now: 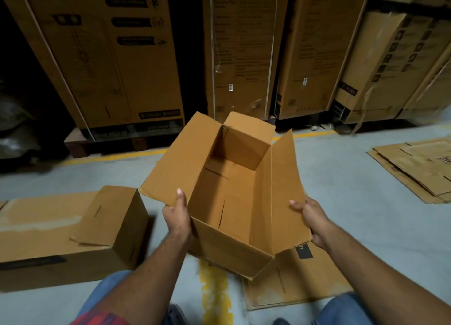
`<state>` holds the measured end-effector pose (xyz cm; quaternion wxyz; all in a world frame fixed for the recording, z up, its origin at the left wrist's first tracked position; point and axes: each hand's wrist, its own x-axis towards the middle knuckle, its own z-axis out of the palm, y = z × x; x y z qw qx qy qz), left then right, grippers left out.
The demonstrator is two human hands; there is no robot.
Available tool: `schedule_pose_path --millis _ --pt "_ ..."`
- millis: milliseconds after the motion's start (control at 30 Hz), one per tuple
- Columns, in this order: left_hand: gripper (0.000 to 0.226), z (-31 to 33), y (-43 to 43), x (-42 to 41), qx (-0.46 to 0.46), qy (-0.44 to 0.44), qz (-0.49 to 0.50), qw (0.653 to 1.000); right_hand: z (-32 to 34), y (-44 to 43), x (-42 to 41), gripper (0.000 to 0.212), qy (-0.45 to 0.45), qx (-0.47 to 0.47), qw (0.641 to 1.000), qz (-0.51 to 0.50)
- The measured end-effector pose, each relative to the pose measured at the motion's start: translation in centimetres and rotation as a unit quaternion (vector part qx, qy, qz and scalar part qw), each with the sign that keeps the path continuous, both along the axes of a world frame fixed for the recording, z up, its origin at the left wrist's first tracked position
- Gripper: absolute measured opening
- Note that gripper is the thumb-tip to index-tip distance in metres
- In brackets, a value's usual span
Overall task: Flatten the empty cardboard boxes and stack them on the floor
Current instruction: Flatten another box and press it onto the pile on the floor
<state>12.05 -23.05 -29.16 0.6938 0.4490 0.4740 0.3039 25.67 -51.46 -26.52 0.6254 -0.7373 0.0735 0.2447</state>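
Observation:
An open, empty brown cardboard box is held in front of me above the floor, its top flaps spread out. My left hand grips the near left corner, thumb on the left flap. My right hand grips the near edge of the right flap, thumb inside. A flattened box lies on the floor beneath it. A closed box stands on the floor at my left.
Tall printed cartons on pallets line the back wall. A pile of flattened cardboard lies at the right. Yellow lines mark the grey floor. My knees in blue jeans show at the bottom.

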Motion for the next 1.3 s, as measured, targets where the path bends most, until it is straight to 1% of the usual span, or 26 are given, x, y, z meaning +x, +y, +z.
schedule_pose_path --millis 33,100,167,200,233,267,300,333,367,400,433,467,533,667,733,800,867,900,933,967,1033,1067,1100,1167,1233,1300 --pt "0.054 -0.4 0.3 -0.1 0.014 0.008 0.010 1.000 0.2 -0.4 -0.1 0.028 0.001 0.011 1.000 -0.007" --pt "0.087 -2.1 1.2 -0.2 0.045 0.058 0.033 0.997 0.5 -0.9 0.1 0.027 0.009 0.039 0.999 -0.020" --pt "0.124 -3.6 1.3 -0.3 0.068 0.163 0.032 0.984 1.1 -0.9 0.3 0.027 0.017 0.078 0.996 -0.031" --pt "0.136 -3.9 0.9 -0.2 0.085 0.228 0.023 0.970 1.5 -0.5 0.4 0.030 0.018 0.100 0.994 -0.036" --pt "0.141 -4.3 0.2 0.1 0.116 0.299 0.007 0.947 1.8 0.0 0.4 0.031 0.021 0.124 0.991 -0.041" --pt "0.136 -4.0 -0.9 0.0 0.165 0.341 -0.031 0.925 2.2 0.7 0.3 0.029 0.022 0.138 0.989 -0.042" --pt "0.119 -4.0 -1.8 0.2 0.236 0.342 -0.094 0.905 2.7 1.6 0.1 0.025 0.020 0.150 0.988 -0.038" --pt "0.094 -3.8 -2.5 0.4 0.302 0.265 -0.179 0.898 3.0 2.6 -0.1 0.022 0.014 0.156 0.987 -0.038" --pt "0.074 -3.5 -3.5 0.5 0.312 0.154 -0.271 0.897 3.5 3.6 -0.3 0.020 0.008 0.164 0.986 -0.039" --pt "0.068 -2.9 -4.9 0.2 0.277 0.069 -0.361 0.888 3.9 4.5 -0.5 0.020 0.000 0.171 0.985 -0.040" --pt "0.070 -2.4 -6.0 0.2 0.254 0.014 -0.416 0.873 4.4 5.5 -0.8 0.020 -0.011 0.179 0.983 -0.043" --pt "0.073 -2.1 -6.8 0.3 0.250 0.003 -0.442 0.862 4.8 6.4 -0.9 0.020 -0.022 0.182 0.982 -0.047" --pt "0.067 -1.7 -7.8 0.8 0.252 -0.013 -0.423 0.870 5.4 8.2 -1.3 0.021 -0.034 0.181 0.982 -0.049" --pt "0.020 -2.1 -6.7 1.8 0.185 -0.037 -0.324 0.927 5.6 10.8 -2.3 0.019 -0.053 0.156 0.986 -0.001" --pt "0.020 -1.2 -6.0 1.9 0.157 -0.039 -0.277 0.947 5.9 10.8 -2.5 0.014 -0.084 0.120 0.988 0.054" --pt "0.018 -0.4 -5.0 1.8 0.118 -0.040 -0.239 0.963 5.2 9.3 -1.6 0.030 -0.176 0.067 0.980 0.067" --pt "0.013 0.2 -3.3 1.5 0.048 -0.048 -0.185 0.980 3.5 6.8 -0.4 0.044 -0.273 -0.033 0.962 -0.006" --pt "0.033 0.1 -2.5 1.3 0.004 -0.049 -0.161 0.986 2.4 5.4 0.2 0.046 -0.297 -0.079 0.950 -0.059" --pt "0.051 -0.3 -1.8 1.2 -0.039 -0.052 -0.152 0.986 0.8 4.0 0.7 0.045 -0.295 -0.105 0.945 -0.094" --pt "0.055 -0.5 -1.4 0.9 -0.070 -0.071 -0.146 0.984 -0.6 2.9 1.0 0.047 -0.268 -0.111 0.953 -0.093" --pt "0.033 -0.5 -1.5 0.4 -0.105 -0.098 -0.141 0.980 -2.7 2.2 0.6 0.055 -0.135 -0.076 0.988 -0.025" --pt "0.026 -0.7 -1.7 0.2 -0.117 -0.103 -0.143 0.977 -3.3 2.2 0.3 0.061 -0.081 -0.057 0.995 0.006" --pt "0.021 -0.6 -1.9 0.1 -0.130 -0.112 -0.140 0.975 -3.7 2.3 0.3 0.067 -0.069 -0.055 0.996 0.017" --pt "0.015 -0.4 -2.2 -0.1 -0.142 -0.112 -0.134 0.974 -3.7 2.6 0.4 0.081 -0.092 -0.063 0.994 0.005" --pt "0.013 -0.1 -2.3 0.0 -0.144 -0.117 -0.119 0.975 -3.2 2.8 0.6 0.094 -0.072 -0.062 0.995 0.007" --pt "0.012 0.0 -2.1 0.0 -0.150 -0.126 -0.092 0.976 -3.2 2.7 0.7 0.105 -0.044 -0.080 0.995 0.043"
